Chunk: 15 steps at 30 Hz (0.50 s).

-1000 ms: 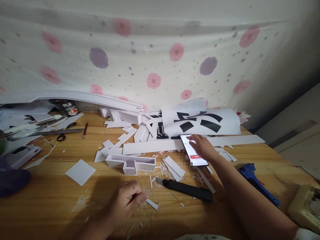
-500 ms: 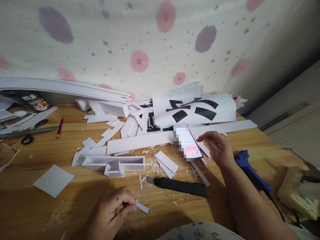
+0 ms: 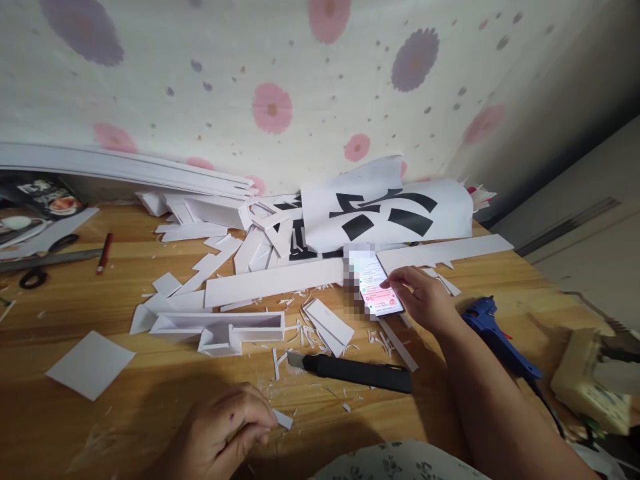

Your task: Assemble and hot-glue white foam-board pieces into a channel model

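My left hand (image 3: 227, 430) is closed in a pinch near the table's front, with a small white foam board strip (image 3: 284, 419) sticking out past the fingertips. Over the lit phone (image 3: 371, 280) is my right hand (image 3: 424, 299), holding nothing, its fingers partly bent and apart and one fingertip on or just above the screen. The phone leans among white pieces, and a blurred patch covers its left side. Between the hands lies a black utility knife (image 3: 357, 373), its blade pointing left. Behind my left hand stands a white foam board channel (image 3: 260, 327) with a small box-like offshoot.
A blue glue gun (image 3: 500, 339) lies right of my right forearm, near a power strip (image 3: 590, 380). White offcuts and a paper sheet with black shapes (image 3: 390, 213) crowd the back. At left are scissors (image 3: 34, 277), a red pen (image 3: 104, 253) and a white square (image 3: 91, 365).
My right hand has moved left, bringing a fingertip from beside the phone onto or over its screen. The left hand still pinches the strip, turned slightly more knuckles-up. The view has shifted a little.
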### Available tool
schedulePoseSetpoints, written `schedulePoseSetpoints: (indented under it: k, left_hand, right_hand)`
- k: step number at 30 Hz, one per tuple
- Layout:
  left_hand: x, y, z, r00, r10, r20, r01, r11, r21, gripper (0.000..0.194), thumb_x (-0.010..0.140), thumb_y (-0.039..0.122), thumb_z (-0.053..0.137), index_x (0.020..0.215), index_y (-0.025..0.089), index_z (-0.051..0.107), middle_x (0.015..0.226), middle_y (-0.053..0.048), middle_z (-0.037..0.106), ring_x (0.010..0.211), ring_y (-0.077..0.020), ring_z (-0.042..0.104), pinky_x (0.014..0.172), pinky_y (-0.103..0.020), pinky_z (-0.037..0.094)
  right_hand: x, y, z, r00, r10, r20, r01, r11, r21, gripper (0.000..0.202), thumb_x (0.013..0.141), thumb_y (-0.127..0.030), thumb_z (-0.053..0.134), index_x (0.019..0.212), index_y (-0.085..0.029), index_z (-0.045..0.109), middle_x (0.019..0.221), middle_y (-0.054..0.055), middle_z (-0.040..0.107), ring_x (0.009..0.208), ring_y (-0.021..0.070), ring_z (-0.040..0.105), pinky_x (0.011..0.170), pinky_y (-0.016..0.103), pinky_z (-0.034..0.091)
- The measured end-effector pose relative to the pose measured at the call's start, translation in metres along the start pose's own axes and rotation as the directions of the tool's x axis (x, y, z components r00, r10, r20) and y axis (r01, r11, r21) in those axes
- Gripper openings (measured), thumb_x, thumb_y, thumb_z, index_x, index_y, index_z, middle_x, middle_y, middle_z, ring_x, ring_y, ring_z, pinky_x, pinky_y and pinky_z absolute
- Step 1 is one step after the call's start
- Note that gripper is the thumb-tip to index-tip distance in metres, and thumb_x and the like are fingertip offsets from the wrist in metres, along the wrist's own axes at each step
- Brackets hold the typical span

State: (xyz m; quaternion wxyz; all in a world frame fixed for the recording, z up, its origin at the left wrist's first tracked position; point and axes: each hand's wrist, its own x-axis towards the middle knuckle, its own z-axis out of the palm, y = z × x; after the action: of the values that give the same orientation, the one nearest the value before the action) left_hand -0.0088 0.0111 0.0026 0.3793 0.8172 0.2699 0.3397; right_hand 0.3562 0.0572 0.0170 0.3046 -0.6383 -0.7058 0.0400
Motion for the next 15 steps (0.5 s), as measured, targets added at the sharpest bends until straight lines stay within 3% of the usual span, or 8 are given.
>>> schedulePoseSetpoints:
  k: [7,15]
  left_hand:
    - [-0.0085,-0.0032,0.001,0.99,-0.138,-0.002,0.138,0.99,-0.025,0.012,0.088,0.02,0.056,0.076,0.024,0.059,0.063,0.006,0.063,0.056,-0.0084,0.062,0.056,-0.015,0.048]
    - [-0.0094,-0.0025,-0.0017,0.99,-0.139,-0.008,0.139,0.989,0.043,0.014,0.088,0.019,0.053,0.076,0.024,0.058,0.064,0.006,0.062,0.056,-0.0075,0.061,0.055,-0.013,0.047]
  right_hand:
    - [0.0002,-0.0019,-0.0024,0.996,0.05,-0.072,-0.044,0.995,0.086,0.012,0.084,-0.024,0.049,0.08,-0.023,0.06,0.078,0.004,0.072,0.072,0.0193,0.064,0.066,0.032,0.047]
    - [0.0031,-0.0005,0.0024,0.995,0.099,-0.002,-0.099,0.995,0.028,0.014,0.083,-0.025,0.046,0.079,-0.023,0.059,0.081,0.004,0.073,0.068,0.0196,0.062,0.061,0.032,0.044]
